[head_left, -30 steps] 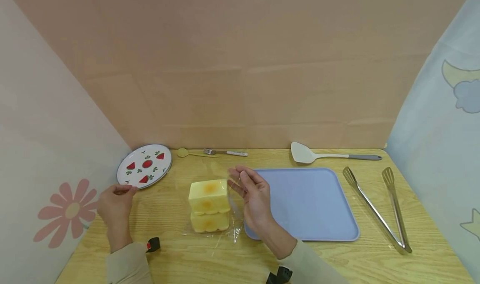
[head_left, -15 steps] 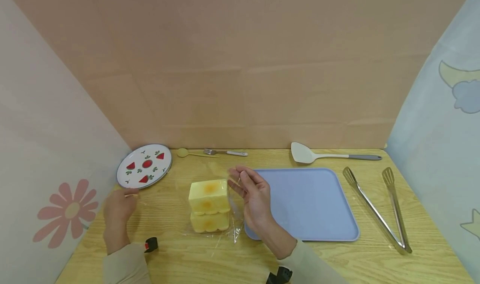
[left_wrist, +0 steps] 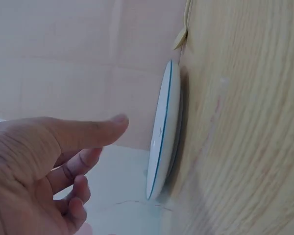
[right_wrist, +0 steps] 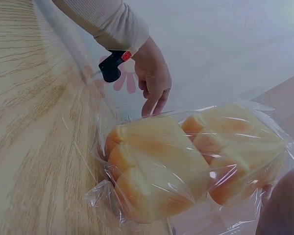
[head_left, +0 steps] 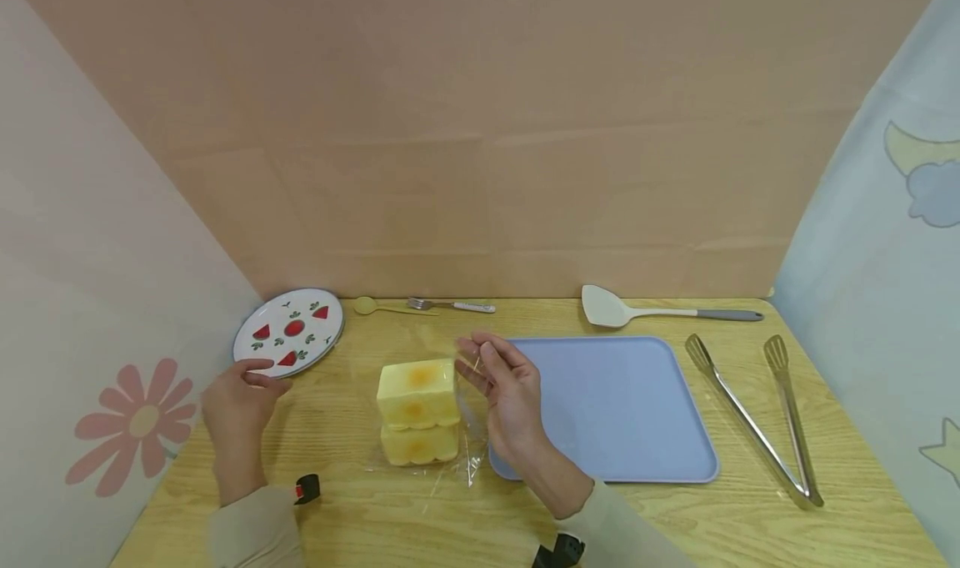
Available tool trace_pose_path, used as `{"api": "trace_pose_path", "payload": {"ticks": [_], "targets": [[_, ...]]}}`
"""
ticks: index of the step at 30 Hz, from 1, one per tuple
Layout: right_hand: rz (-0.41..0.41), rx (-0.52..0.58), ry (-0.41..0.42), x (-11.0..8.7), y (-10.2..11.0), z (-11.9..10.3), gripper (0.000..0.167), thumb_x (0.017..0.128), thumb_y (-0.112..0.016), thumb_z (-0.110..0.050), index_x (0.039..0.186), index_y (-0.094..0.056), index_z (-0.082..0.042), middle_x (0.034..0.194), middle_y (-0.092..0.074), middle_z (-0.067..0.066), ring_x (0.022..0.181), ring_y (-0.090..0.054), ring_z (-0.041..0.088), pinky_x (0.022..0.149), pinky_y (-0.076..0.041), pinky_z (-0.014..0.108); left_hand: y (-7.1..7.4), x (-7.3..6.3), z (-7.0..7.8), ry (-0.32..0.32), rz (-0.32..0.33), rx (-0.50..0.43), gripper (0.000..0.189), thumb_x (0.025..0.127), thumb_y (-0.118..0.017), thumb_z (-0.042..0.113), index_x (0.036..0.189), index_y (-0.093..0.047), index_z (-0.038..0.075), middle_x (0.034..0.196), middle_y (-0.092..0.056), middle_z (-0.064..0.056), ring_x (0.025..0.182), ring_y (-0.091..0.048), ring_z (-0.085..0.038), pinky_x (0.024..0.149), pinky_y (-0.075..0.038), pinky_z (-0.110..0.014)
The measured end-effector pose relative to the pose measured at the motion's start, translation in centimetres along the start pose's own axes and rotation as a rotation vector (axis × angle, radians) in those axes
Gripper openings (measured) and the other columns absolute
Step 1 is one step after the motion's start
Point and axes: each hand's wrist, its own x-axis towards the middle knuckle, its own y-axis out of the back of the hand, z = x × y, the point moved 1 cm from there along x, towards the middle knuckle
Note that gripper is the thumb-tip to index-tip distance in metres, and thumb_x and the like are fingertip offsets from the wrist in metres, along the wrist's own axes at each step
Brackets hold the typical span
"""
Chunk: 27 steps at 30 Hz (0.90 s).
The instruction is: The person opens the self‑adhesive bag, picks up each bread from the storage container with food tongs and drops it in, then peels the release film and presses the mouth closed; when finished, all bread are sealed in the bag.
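Two yellow, brown-topped bread loaves (head_left: 418,394), one behind the other, sit in a clear plastic bag (right_wrist: 105,196) on the table. My right hand (head_left: 517,405) pinches the bag's edge at the right of the bread. Part of that hand (right_wrist: 284,208) shows at the right wrist view's lower right. My left hand (head_left: 238,409) hovers at the near edge of the white plate (head_left: 303,339) with red fruit pictures. In the left wrist view, the thumb of my left hand (left_wrist: 44,161) stands apart from its curved fingers, with nothing between them.
A blue tray (head_left: 611,409) lies right of the bread, partly behind my right hand. Steel tongs (head_left: 757,426) lie spread beyond it. Along the back are a yellow spoon (head_left: 367,306), a fork (head_left: 450,305) and a white spatula (head_left: 607,308). Walls close off the back and sides.
My left thumb and fingers, closed together before, have parted beside the plate after a small blurred move. The right hand, bag and bread stay where they were.
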Motion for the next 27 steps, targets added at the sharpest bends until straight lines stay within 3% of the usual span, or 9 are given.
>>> {"api": "trace_pose_path", "payload": {"ticks": [3, 6, 9, 16, 21, 23, 27], "targets": [[0.001, 0.004, -0.003, 0.0, 0.0, 0.0, 0.022, 0.114, -0.061, -0.008, 0.114, -0.081, -0.016, 0.108, -0.084, -0.002, 0.109, -0.079, 0.017, 0.105, -0.063, 0.045, 0.2, -0.1, 0.5, -0.027, 0.085, -0.058, 0.045, 0.091, -0.093, 0.021, 0.126, -0.074, 0.001, 0.089, -0.066, -0.017, 0.079, -0.061, -0.026, 0.069, -0.040, -0.033], [-0.001, 0.000, -0.005, 0.0, 0.0, 0.1, 0.022, 0.114, -0.061, -0.009, 0.114, -0.081, -0.017, 0.108, -0.084, -0.002, 0.110, -0.079, 0.018, 0.104, -0.064, 0.044, 0.6, -0.1, 1.2, -0.044, 0.184, -0.131, 0.041, 0.098, -0.086, 0.028, 0.127, -0.074, 0.003, 0.094, -0.059, -0.011, 0.071, -0.050, -0.004, 0.068, -0.037, -0.026], [-0.001, -0.006, -0.004, 0.0, 0.1, 0.1, 0.021, 0.114, -0.062, -0.009, 0.114, -0.081, -0.016, 0.109, -0.084, -0.002, 0.112, -0.079, 0.020, 0.106, -0.062, 0.047, 1.0, -0.3, 2.1, -0.065, 0.245, -0.152, 0.034, 0.104, -0.078, 0.032, 0.124, -0.076, 0.004, 0.097, -0.066, -0.013, 0.065, -0.044, 0.011, 0.068, -0.037, -0.021], [-0.007, -0.013, 0.001, 0.0, 0.2, 0.1, 0.022, 0.115, -0.061, -0.010, 0.113, -0.082, -0.018, 0.109, -0.084, -0.002, 0.111, -0.079, 0.019, 0.106, -0.062, 0.046, 1.2, -0.7, 3.4, -0.057, 0.236, -0.141, 0.031, 0.109, -0.071, 0.032, 0.122, -0.076, 0.005, 0.104, -0.075, -0.017, 0.070, -0.045, 0.007, 0.064, -0.036, -0.014], [-0.014, -0.014, 0.002, 0.1, 0.2, 0.1, 0.023, 0.115, -0.060, -0.010, 0.113, -0.082, -0.018, 0.109, -0.085, -0.002, 0.110, -0.080, 0.017, 0.106, -0.062, 0.046, 1.0, -0.9, 3.9, -0.108, 0.214, -0.199, 0.029, 0.108, -0.073, 0.027, 0.122, -0.075, 0.002, 0.102, -0.075, -0.020, 0.072, -0.049, 0.006, 0.066, -0.038, -0.008], [-0.014, -0.016, -0.001, 0.1, 0.3, 0.1, 0.023, 0.115, -0.060, -0.010, 0.114, -0.082, -0.017, 0.109, -0.085, -0.002, 0.111, -0.080, 0.017, 0.107, -0.062, 0.047, 0.8, -0.9, 4.1, -0.142, 0.208, -0.236, 0.026, 0.106, -0.074, 0.024, 0.119, -0.077, 0.001, 0.096, -0.075, -0.015, 0.070, -0.050, 0.008, 0.067, -0.040, -0.007], [-0.010, -0.017, -0.008, 0.2, 0.3, 0.1, 0.024, 0.115, -0.059, -0.010, 0.114, -0.082, -0.018, 0.109, -0.085, -0.002, 0.111, -0.079, 0.016, 0.107, -0.062, 0.048, 0.4, -0.8, 4.6, -0.235, 0.181, -0.329, 0.019, 0.105, -0.077, 0.017, 0.115, -0.078, 0.000, 0.087, -0.070, 0.010, 0.070, -0.054, 0.011, 0.068, -0.044, -0.006]]}}
